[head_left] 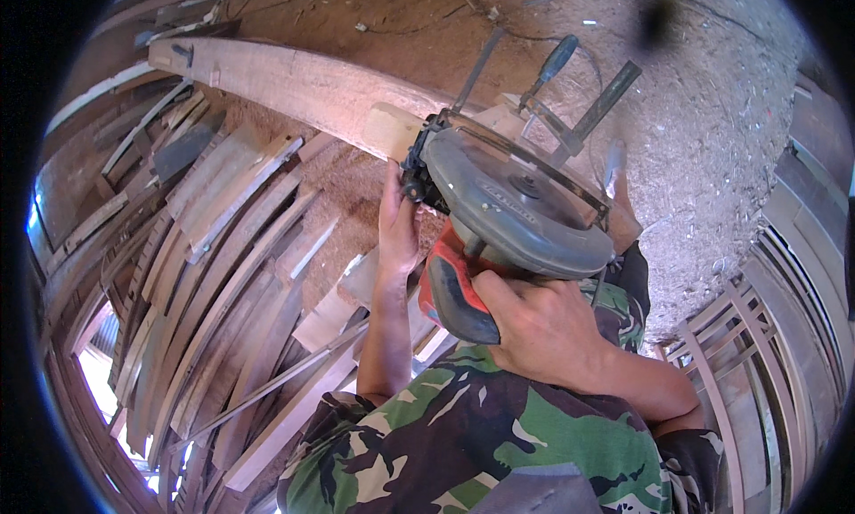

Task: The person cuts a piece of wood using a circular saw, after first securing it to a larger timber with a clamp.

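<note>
My right hand (548, 327) is wrapped round the rear handle of a red and black circular saw (512, 216). The saw is tilted on its side, its grey blade guard facing up. My left hand (398, 220) grips the front of the saw beside its black base fittings; some of its fingertips are hidden. Just past those fingers, a small pale wood block (392, 131) lies on a long wooden plank (285, 85). Beyond the saw stands a bar clamp (601, 109) with a blue-grey handle (558, 58).
Many curved and straight wood offcuts (232, 220) are heaped on the left. More slats and a slatted wooden frame (739, 336) lie on the right. Sawdust covers the ground (712, 158), and a thin cable runs along the far side.
</note>
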Available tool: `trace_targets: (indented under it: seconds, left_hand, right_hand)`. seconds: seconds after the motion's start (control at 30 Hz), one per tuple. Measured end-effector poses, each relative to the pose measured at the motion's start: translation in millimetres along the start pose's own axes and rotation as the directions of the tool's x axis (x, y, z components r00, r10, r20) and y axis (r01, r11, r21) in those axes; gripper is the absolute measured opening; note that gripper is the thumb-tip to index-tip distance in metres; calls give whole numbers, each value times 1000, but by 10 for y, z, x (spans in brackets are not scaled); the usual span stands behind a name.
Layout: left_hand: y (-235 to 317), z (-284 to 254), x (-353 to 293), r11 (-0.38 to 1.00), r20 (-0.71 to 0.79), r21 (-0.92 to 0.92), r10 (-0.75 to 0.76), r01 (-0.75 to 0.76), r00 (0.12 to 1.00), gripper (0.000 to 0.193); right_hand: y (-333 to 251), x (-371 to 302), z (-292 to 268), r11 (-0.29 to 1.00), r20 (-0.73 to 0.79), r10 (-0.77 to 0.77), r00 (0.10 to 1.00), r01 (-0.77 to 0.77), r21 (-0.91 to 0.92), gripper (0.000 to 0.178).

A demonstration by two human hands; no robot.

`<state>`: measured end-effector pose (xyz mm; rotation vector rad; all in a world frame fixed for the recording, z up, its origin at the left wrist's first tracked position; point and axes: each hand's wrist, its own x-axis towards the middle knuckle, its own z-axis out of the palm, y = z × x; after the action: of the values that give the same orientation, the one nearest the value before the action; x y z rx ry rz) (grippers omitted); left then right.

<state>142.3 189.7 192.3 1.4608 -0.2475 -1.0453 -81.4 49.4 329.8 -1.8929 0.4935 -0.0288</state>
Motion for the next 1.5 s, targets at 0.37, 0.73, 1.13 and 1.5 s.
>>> trace_targets:
  seconds: [0.37,0.73,1.13,1.5]
  left_hand:
    - [123,-56,29,993,-7,104,-49,50,999,70]
    - [248,41,61,998,-90,24,-62,64,994,67]
    - [311,-108,90,1000,10,-3,-2,2,1000,57]
    - [565,50,-56,981,-93,-194,11,-29,996,43]
  right_hand:
    - [-10,104,32,999,-47,-43,998,43,-8,21]
    - [-61,209,42,1000,-6,-26,1000,26,-14,24]
    - [-122,396,65,998,2,-64,998,64,4,24]
    - [-283,856,234,993,-48,-82,995,85,77,28]
